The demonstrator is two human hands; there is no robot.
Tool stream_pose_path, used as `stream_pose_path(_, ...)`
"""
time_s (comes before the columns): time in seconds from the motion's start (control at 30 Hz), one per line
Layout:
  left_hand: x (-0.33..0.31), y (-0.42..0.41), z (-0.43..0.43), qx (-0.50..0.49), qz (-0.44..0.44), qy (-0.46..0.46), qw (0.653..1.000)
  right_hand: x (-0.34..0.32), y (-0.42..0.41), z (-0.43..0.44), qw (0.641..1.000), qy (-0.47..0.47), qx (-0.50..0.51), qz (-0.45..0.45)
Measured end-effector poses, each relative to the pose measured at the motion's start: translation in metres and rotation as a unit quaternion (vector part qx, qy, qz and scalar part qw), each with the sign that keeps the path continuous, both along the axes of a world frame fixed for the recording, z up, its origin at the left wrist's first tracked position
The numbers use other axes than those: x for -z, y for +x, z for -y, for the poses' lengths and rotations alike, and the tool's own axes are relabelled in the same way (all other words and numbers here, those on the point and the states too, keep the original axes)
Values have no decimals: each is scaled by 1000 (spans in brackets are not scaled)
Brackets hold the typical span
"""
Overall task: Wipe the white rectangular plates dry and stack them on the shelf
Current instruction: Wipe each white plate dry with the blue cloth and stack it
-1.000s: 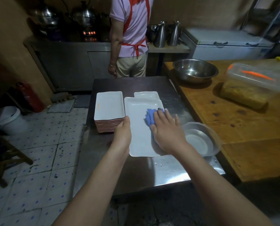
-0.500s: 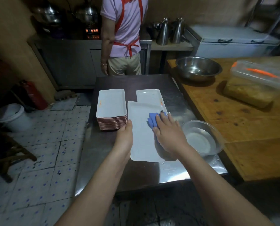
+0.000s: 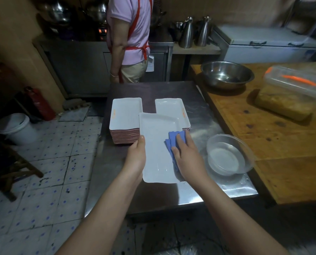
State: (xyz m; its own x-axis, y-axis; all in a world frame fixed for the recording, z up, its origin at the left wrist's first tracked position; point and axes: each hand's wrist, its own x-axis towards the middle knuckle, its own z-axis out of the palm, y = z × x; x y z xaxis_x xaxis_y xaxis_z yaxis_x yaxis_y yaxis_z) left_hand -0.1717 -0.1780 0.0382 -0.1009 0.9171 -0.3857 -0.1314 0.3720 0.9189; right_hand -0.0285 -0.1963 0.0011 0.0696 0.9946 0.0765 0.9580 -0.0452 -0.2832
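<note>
"Where is the plate that is being dried?"

"The white plate (image 3: 156, 144) lies lengthwise in front of the person, over the near half of the steel bench (image 3: 205, 115). In this view its far corners overlap the two piles behind it."

"Who holds it?"

"The left hand (image 3: 136, 159) has its left long edge, thumb on top of the rim and the other fingers hidden beneath. That grip is closed on the plate."

"And the other grip?"

"The right hand (image 3: 187, 157) lies flat with fairly straight fingers, pressing a folded blue cloth (image 3: 171, 142) onto the plate's right side. That grip is wide and clasps nothing."

"Does the plate rest on the bench?"

"I cannot tell, because its underside is hidden."

"And the other plates?"

"A tall stack (image 3: 125, 116) of white plates, red along the sides, stands just beyond the left thumb. A lower pile (image 3: 170, 107) sits to its right, with a gap between them."

"What else is there?"

"A clear bowl (image 3: 227, 157) sits just right of the right hand, with water drops near the bench's near right corner. A wooden bench (image 3: 282, 153) adjoins on the right and carries a steel bowl (image 3: 227, 74) and a lidded plastic tub (image 3: 291, 92). A person in a red apron (image 3: 133, 34) stands beyond, facing away. On the tiled floor to the left are a red extinguisher (image 3: 41, 105) and a white bucket (image 3: 15, 127)."
</note>
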Motion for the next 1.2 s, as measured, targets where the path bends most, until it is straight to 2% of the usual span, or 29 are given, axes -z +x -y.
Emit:
stream_pose_path(0.1, 3, 6, 3, 6, 2, 2, 1000, -6, 7, -5, 994, 21, 57, -96)
stream_pose_path(0.2, 8, 13, 7, 14, -3, -4, 1000, -9, 17, -11, 985, 37, 86, -144)
stream_pose_path(0.33, 19, 21, 14, 28, -12, -17, 999, -11, 38, -19, 953, 49, 139, -264)
stream_pose_path(0.43, 31, 25, 20, 34, -18, -18, 999, -12, 59, -23, 915, 50, 176, -359)
stream_pose_path(0.57, 53, 31, 29, 32, -24, -66, 997, -6, 92, -18, 873, 63, 213, -435)
stream_pose_path(0.7, 77, 40, 38, 40, -31, -116, 992, 8, 111, -7, 799, 17, 248, -547)
stream_pose_path(0.9, 106, 56, 34, 40, -37, -150, 987, 28, 113, 1, 766, -32, 253, -590)
stream_pose_path(1.1, 125, 71, 11, 28, -51, -140, 988, 39, 111, 0, 767, -62, 238, -593)
stream_pose_path(1.2, 140, 78, 2, 18, -100, -121, 987, 43, 112, -4, 762, -65, 234, -600)
